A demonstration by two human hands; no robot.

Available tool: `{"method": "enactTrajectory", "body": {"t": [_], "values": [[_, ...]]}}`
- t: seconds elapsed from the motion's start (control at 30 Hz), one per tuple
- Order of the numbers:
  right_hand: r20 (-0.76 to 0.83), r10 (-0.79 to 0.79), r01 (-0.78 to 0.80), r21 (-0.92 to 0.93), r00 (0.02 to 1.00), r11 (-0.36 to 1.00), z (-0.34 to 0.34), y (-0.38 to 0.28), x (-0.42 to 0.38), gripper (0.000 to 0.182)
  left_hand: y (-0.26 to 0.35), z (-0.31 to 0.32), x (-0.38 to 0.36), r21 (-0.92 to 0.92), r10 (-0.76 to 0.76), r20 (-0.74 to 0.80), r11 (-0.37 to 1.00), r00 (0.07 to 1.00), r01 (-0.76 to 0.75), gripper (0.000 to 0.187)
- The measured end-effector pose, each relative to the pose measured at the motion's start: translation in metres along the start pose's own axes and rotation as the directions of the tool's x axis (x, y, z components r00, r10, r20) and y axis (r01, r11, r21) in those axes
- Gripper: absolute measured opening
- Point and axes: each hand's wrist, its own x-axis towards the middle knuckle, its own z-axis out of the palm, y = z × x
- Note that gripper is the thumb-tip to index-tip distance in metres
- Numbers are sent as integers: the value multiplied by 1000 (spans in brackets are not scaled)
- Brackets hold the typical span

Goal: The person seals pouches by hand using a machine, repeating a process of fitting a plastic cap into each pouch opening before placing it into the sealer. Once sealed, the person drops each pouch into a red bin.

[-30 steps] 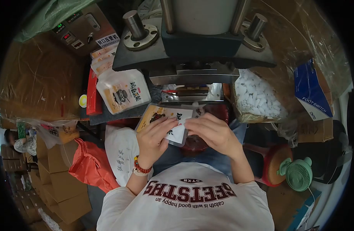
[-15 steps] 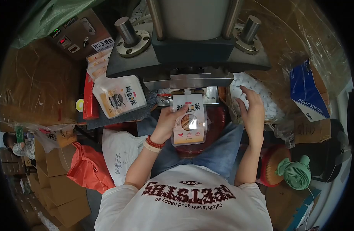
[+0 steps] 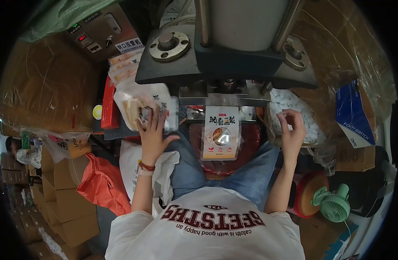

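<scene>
A printed pouch (image 3: 221,134) hangs upright with its top edge at the metal jaw (image 3: 225,99) of the press, and neither hand is on it. My left hand (image 3: 153,132) lies with spread fingers over a stack of similar pouches (image 3: 127,106); the top pouches are smeared by motion. On the right, my right hand (image 3: 293,130) is raised at the edge of a heap of small white plastic pieces (image 3: 296,106). Its thumb and fingertips are pinched together. Whatever sits between them is too small to make out.
The press head (image 3: 238,60) overhangs the work spot. A control box (image 3: 97,37) with lit digits stands back left, near a red box (image 3: 108,104). To the right are a blue foot-switch carton (image 3: 355,112) and a green fan (image 3: 333,203). An orange bag (image 3: 104,184) is low left.
My left hand has let go of the pouch at the jaw and moved left onto the stack. My right hand's fingers have closed into a pinch. The camera view has shifted slightly.
</scene>
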Motion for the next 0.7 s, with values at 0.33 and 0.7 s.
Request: {"method": "enactTrajectory", "body": {"t": [0.33, 0.7], "values": [[128, -605, 478, 496, 786, 725, 56, -88, -56, 25, 55, -50, -12, -635, 48, -257, 745, 965, -206, 47], [61, -601, 528, 412, 797, 743, 15, -76, -38, 26, 83, -65, 0, -823, 212, -95, 533, 973, -196, 46]]}}
